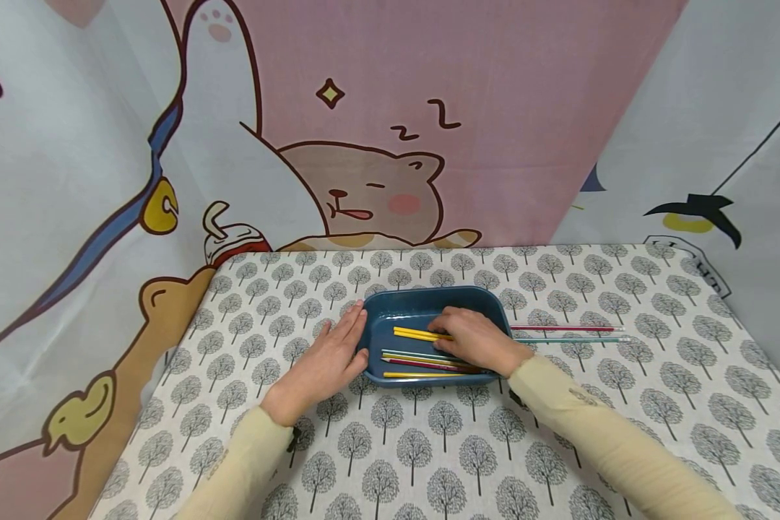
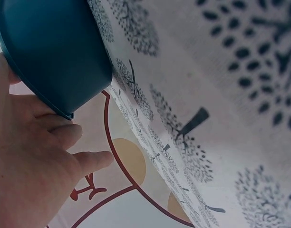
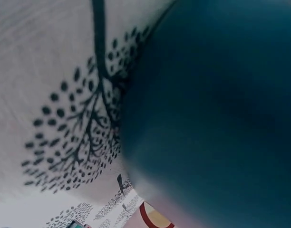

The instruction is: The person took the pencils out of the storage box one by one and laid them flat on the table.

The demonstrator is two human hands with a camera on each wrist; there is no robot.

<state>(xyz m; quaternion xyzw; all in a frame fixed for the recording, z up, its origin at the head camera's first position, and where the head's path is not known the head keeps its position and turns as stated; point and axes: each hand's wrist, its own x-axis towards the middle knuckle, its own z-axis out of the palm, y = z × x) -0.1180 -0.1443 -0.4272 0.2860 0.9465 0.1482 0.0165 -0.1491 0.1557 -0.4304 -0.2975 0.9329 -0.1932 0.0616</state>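
A dark blue rectangular tray (image 1: 422,300) sits on the cloth, holding several thin pencils in red, yellow and green. At its left side my left hand (image 1: 328,357) rests with extended fingers against the rim; the left wrist view shows those fingers by the tray's corner (image 2: 60,61). Inside the tray, my right hand (image 1: 474,338) pinches yellow pencils (image 1: 416,333) whose ends stick out leftward from the fingers. Below them lie a red pencil (image 1: 416,363) and another yellow pencil (image 1: 416,375). The right wrist view is mostly filled by the tray's outer wall (image 3: 212,118), which hides the hand.
Right of the tray, a red pencil (image 1: 565,328) and a teal pencil (image 1: 568,339) lie side by side on the tree-print tablecloth (image 1: 448,462). Behind the table hangs a cartoon-printed curtain (image 1: 526,108), which also runs along both sides.
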